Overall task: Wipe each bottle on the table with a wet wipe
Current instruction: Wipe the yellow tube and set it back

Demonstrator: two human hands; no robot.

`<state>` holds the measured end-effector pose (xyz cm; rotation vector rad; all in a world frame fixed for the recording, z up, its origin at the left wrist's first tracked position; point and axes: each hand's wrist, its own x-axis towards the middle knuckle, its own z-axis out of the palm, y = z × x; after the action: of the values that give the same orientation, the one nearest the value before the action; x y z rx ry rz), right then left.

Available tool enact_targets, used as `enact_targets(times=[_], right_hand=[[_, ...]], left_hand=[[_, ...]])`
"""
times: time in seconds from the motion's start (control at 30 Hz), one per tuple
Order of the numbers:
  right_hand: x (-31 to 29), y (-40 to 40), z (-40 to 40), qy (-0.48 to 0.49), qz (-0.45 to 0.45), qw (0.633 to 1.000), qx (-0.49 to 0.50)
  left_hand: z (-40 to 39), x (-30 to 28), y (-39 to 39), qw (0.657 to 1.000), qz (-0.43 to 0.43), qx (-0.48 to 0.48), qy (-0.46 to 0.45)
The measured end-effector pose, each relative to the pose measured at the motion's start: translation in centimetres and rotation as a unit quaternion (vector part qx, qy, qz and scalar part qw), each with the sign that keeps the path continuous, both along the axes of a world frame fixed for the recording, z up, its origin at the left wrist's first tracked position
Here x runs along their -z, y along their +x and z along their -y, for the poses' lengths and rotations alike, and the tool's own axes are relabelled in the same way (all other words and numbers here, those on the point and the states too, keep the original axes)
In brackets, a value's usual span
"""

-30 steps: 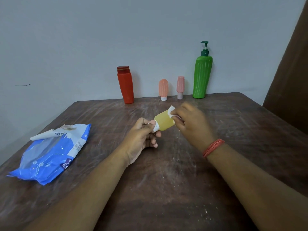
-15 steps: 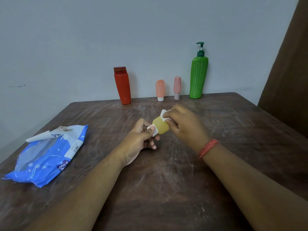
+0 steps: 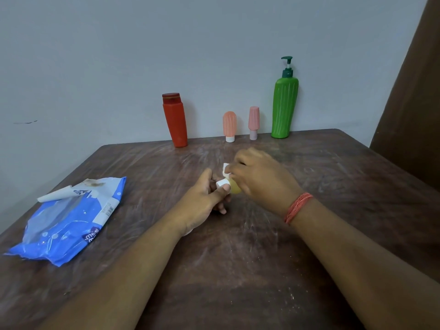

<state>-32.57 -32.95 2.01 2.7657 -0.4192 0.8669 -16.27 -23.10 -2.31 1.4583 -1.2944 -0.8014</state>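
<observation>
Mid-table: left hand (image 3: 202, 201) pinching white cap end of small yellow bottle (image 3: 235, 188); right hand (image 3: 262, 177) curled over bottle body, gripping white wet wipe (image 3: 225, 168) against it. Left: blue wipes pack (image 3: 69, 225). Far edge, upright: red bottle (image 3: 175, 120), two pink tubes, green pump bottle (image 3: 284, 106).

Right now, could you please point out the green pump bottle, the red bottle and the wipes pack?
green pump bottle (image 3: 284, 108): head view, middle of its ribbed body.
red bottle (image 3: 176, 125): head view, mid-body.
wipes pack (image 3: 69, 222): head view, blue front.
</observation>
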Motion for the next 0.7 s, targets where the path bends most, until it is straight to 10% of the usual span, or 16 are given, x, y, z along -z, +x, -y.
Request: enact_targets(times=[0.7], right_hand=[[0.1,-2.0,3.7,0.105,-0.028,0.989,0.096]], left_hand=[[0.5,0.3,-0.1,0.999,0.048,-0.021,-0.01]])
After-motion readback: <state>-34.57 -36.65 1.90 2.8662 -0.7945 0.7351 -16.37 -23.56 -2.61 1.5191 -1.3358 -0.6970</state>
